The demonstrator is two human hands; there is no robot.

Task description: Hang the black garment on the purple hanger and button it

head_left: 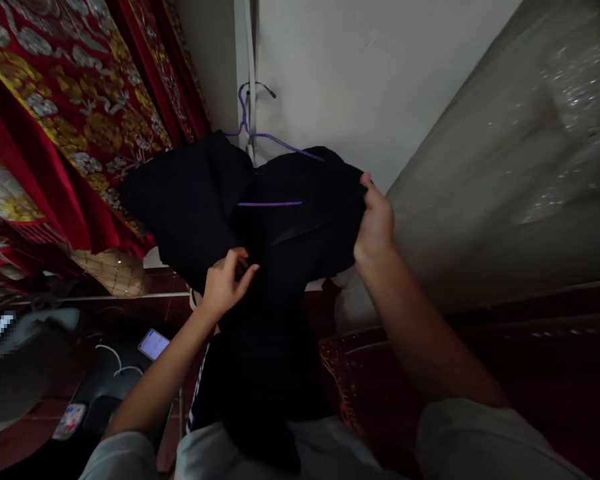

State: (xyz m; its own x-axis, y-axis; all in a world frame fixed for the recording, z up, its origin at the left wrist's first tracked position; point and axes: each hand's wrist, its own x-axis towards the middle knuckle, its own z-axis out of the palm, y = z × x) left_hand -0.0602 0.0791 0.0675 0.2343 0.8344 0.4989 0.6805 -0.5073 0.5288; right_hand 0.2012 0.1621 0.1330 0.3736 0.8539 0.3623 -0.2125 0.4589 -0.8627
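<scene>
A black garment [280,233] hangs in front of me on a purple hanger [280,141], whose hook is caught at the wall. It looks like a shirt or jacket with an open front; its exact kind is lost in the dark cloth. The hanger's lower bar shows in the opening. With thumb up, my right hand [376,223] grips the garment at its right shoulder or sleeve end. My left hand [226,283] is lower, at the edge of the left front panel, its fingers curled on the cloth and the thumb stretched out.
Red cloth with gold and silver embroidery [105,127] hangs at left. Below it, a lit phone [153,344] and a white cable [117,360] lie on a dark surface, near another person's knee or sleeve. A large plastic-wrapped panel [510,167] leans at right, above dark red carved furniture [360,373].
</scene>
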